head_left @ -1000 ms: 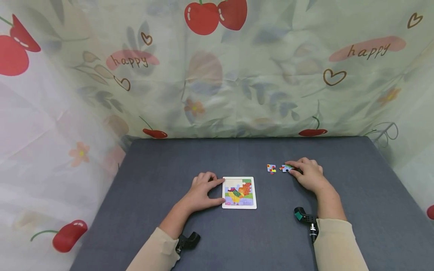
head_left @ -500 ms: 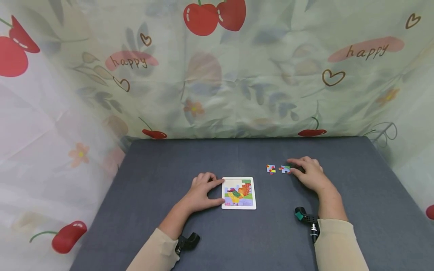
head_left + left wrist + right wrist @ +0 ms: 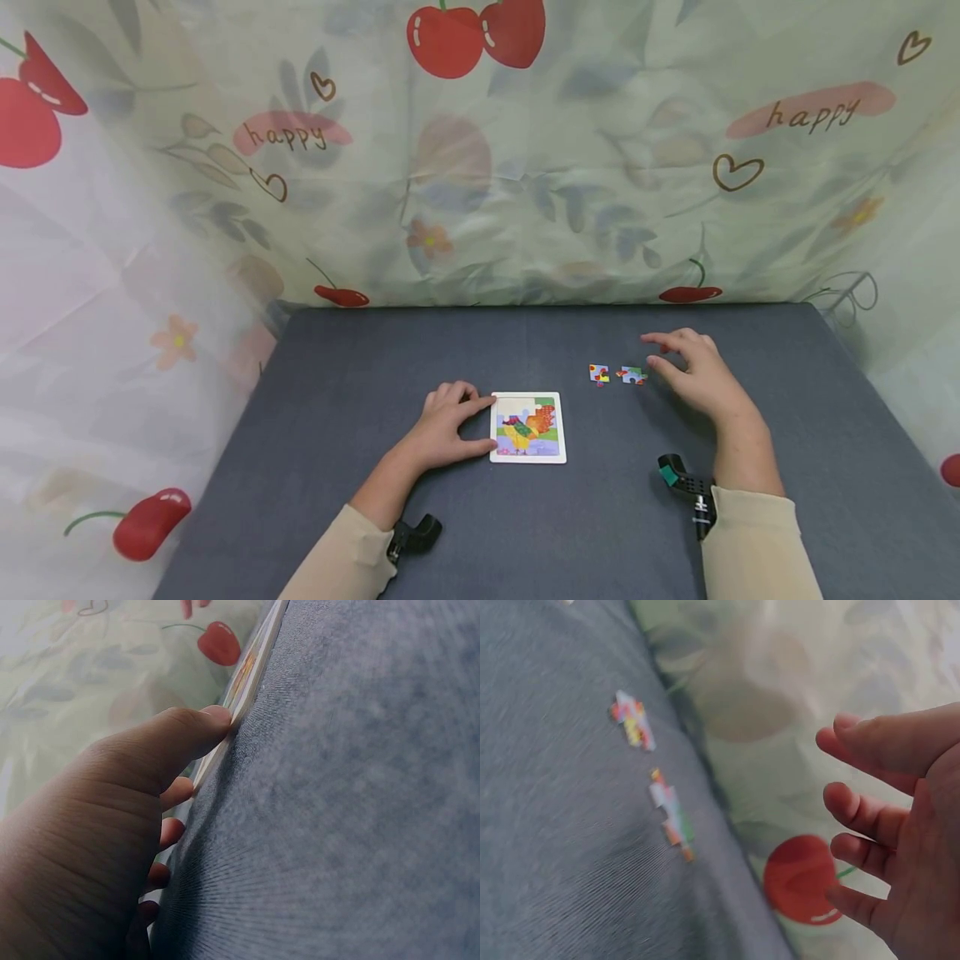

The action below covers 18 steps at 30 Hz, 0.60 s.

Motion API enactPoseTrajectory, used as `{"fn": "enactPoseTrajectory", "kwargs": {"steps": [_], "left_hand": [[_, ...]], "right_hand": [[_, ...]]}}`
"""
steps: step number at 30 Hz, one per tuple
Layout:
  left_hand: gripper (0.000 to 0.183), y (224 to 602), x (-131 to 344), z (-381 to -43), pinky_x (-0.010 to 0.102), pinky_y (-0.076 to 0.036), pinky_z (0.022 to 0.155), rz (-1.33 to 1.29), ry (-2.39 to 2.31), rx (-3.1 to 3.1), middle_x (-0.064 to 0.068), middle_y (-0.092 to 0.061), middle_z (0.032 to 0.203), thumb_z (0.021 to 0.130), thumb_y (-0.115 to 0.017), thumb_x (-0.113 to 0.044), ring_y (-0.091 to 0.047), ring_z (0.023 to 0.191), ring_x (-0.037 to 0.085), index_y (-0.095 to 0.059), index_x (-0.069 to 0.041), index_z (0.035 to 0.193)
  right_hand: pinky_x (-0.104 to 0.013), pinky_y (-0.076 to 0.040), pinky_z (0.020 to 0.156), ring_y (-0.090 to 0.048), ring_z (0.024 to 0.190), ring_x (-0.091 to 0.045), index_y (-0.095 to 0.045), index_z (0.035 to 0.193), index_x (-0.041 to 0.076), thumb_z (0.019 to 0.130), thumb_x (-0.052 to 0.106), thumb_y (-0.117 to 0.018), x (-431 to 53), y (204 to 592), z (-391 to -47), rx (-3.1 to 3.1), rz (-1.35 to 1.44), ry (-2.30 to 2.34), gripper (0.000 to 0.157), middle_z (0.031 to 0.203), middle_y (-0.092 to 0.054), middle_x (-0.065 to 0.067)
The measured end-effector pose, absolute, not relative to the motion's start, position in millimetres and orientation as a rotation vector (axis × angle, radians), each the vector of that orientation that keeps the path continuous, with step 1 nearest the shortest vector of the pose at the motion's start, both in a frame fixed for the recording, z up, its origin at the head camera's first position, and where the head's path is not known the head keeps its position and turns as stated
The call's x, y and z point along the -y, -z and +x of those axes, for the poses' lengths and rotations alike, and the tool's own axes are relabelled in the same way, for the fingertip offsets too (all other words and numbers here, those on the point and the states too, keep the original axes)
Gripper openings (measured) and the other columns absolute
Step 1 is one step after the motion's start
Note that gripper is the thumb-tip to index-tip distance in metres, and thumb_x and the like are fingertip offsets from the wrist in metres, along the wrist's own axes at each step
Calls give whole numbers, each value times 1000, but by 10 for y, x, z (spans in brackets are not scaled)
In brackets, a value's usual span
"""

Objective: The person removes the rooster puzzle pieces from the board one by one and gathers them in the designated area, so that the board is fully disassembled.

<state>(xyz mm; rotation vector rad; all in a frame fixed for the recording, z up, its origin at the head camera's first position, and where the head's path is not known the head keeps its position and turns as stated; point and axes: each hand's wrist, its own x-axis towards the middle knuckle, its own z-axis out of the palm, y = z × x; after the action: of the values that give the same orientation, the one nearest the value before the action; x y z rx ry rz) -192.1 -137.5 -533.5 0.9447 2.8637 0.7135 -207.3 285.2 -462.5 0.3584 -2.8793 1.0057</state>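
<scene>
A square jigsaw puzzle in a white frame [image 3: 562,429] lies on the table, its picture a colourful rooster. Bare pale backing shows at its upper left. My left hand [image 3: 446,429] touches the frame's left side, thumb tip low and index fingertip near the upper corner, spread apart. In the left wrist view the thumb [image 3: 169,742] rests at the frame's edge. Two loose puzzle pieces lie to the right: a red and yellow one [image 3: 598,373] and a blue and green one [image 3: 632,376]. My right hand [image 3: 693,371] is just right of them, fingers apart, holding nothing.
The dark grey cloth-covered table [image 3: 525,533] ends at a patterned curtain [image 3: 525,208] behind it, with more curtain on both sides. Black wrist-worn devices, one at the left sleeve [image 3: 416,535] and one at the right [image 3: 684,479], extend over the table.
My right hand has let go of the blue and green piece and moved right and away from it. That piece stays beside the other. The left hand and frame have not moved.
</scene>
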Motion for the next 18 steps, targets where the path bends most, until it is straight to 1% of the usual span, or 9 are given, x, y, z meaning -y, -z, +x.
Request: {"fn": "enactPoseTrajectory", "kwargs": {"steps": [9, 18], "left_hand": [[69, 5318, 1377, -1914, 41, -26, 90, 938, -719, -2860, -5, -44, 116, 90, -73, -57, -36, 106, 18, -57, -25, 149], [69, 5319, 1372, -1915, 40, -26, 89, 940, -712, -2863, -5, -44, 116, 90, -73, -57, -36, 106, 17, -57, -26, 149]], "right_hand": [[-56, -35, 91, -45, 115, -36, -61, 140, 6, 105, 20, -63, -2752, 4321, -1952, 2775, 460, -1086, 38, 123, -56, -13], [-50, -34, 88, -47, 112, -29, -65, 136, 8, 101, 17, -68, -2616, 4124, -1840, 2638, 568, -1106, 36, 114, -57, -3]]}}
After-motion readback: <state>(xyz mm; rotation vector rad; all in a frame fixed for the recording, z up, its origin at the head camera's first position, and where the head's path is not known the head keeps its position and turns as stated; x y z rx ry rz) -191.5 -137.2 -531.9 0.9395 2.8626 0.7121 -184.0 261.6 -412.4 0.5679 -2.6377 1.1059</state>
